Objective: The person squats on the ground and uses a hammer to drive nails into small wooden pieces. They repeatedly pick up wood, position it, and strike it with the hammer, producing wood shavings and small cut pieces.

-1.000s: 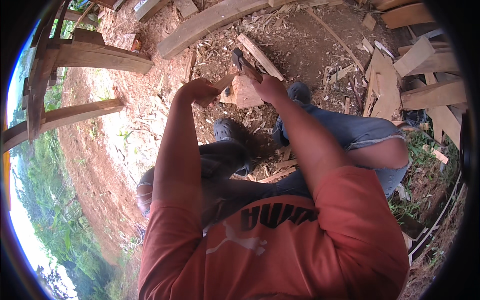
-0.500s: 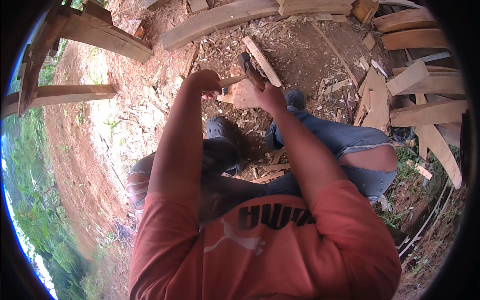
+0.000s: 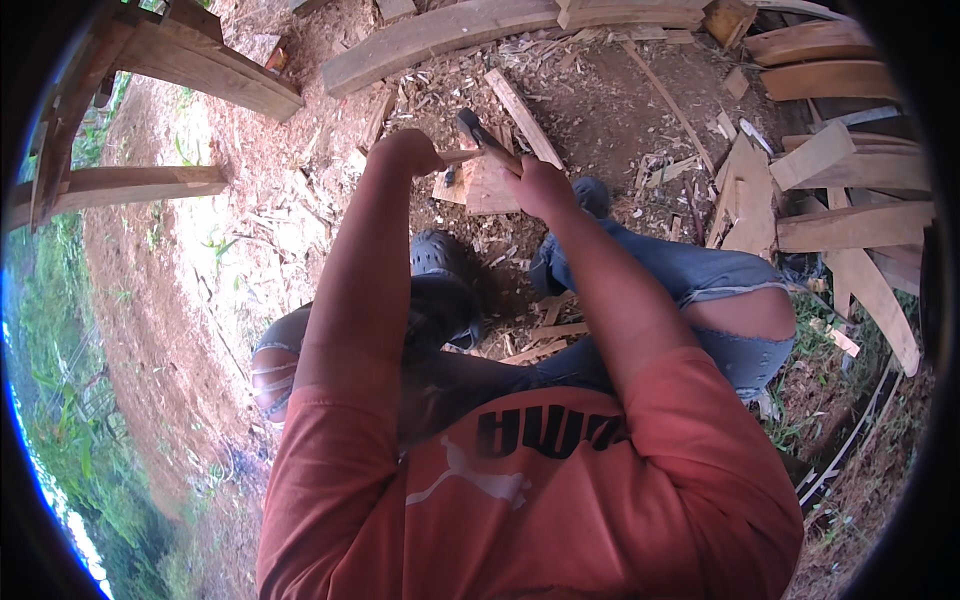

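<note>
My left hand (image 3: 405,152) is closed around one end of a pale, narrow piece of wood (image 3: 460,157), which points right over a flat wooden block (image 3: 492,190) on the ground. In my right hand (image 3: 545,188) is a short tool (image 3: 498,150) with a brown handle and a dark head; its exact kind cannot be made out. The tool slants up and left, its head just beyond the piece of wood. Whether the two touch is unclear. My left fingers are mostly hidden behind the back of the hand.
Wood chips litter the dirt around the block. A loose wooden strip (image 3: 525,118) lies just beyond it, and a long beam (image 3: 440,45) crosses the far side. Cut boards (image 3: 850,160) are piled at the right. A timber frame (image 3: 200,70) stands at the far left.
The tool's head has shifted left toward the piece of wood, and the tool slants lower. My left hand has rolled slightly and moved up a little, hiding its fingers.
</note>
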The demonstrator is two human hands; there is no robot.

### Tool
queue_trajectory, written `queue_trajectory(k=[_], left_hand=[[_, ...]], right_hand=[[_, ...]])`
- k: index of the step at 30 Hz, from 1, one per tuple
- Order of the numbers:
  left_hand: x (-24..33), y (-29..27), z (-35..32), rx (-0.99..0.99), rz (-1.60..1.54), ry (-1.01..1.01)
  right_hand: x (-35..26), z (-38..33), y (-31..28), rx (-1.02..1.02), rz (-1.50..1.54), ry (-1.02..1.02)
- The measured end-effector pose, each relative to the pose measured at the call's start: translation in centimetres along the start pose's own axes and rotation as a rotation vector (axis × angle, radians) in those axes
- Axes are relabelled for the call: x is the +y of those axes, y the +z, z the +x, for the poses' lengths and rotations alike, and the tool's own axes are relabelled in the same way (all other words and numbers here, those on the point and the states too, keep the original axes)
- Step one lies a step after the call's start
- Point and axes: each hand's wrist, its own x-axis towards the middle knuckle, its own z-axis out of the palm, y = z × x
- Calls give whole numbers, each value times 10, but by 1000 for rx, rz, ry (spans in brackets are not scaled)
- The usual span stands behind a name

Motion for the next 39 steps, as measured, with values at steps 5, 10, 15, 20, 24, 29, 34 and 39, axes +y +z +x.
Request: queue_trajectory(k=[5, 10, 15, 20, 24, 29, 34, 39], left_hand=[[-2, -3, 1, -38, -86, 3], [-5, 0, 7, -15, 18, 8], [7, -5, 0, 26, 80, 15], [19, -10, -5, 40, 130, -13], [20, -10, -3, 18, 120, -26], [22, -10, -6, 8, 148, -6], [23, -14, -5, -17, 169, 30], [13, -7, 3, -2, 163, 41]], right_hand=[[6, 8, 3, -22, -73, -32], [3, 11, -12, -78, -125, -67], [9, 14, -16, -64, -127, -93], [11, 19, -10, -73, -25, -52], [-1, 25, -23, -164, -131, -101], [2, 25, -19, -188, -169, -72], [19, 33, -4, -82, -114, -122], [6, 29, -22, -176, -124, -95]])
